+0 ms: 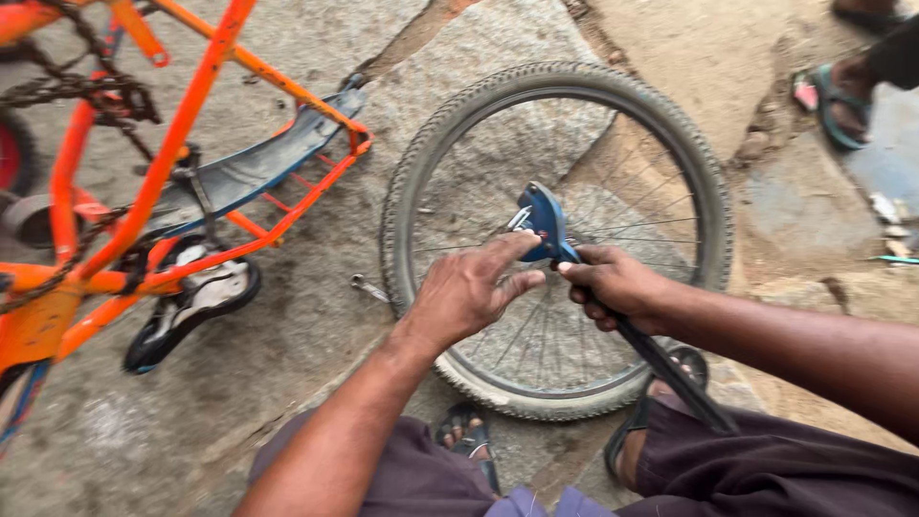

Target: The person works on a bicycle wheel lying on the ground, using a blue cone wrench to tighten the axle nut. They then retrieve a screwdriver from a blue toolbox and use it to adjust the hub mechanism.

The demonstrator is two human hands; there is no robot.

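Note:
A bicycle wheel (670,124) with a knobby tyre and thin spokes lies flat on the stone ground in front of me. Over its hub I hold a large blue adjustable wrench (544,218). My right hand (613,282) is closed round the wrench's dark handle, which runs back toward my right knee. My left hand (469,287) rests at the wrench's jaw, index finger stretched onto the head and thumb below it. The hub itself is hidden under the wrench and my hands.
An orange bicycle frame (182,134) lies upside down at the left, with chain, grey mudguard and black saddle (191,302). A small spanner (369,287) lies beside the tyre. Another person's sandalled foot (838,96) is at the top right. My own sandalled feet are below the wheel.

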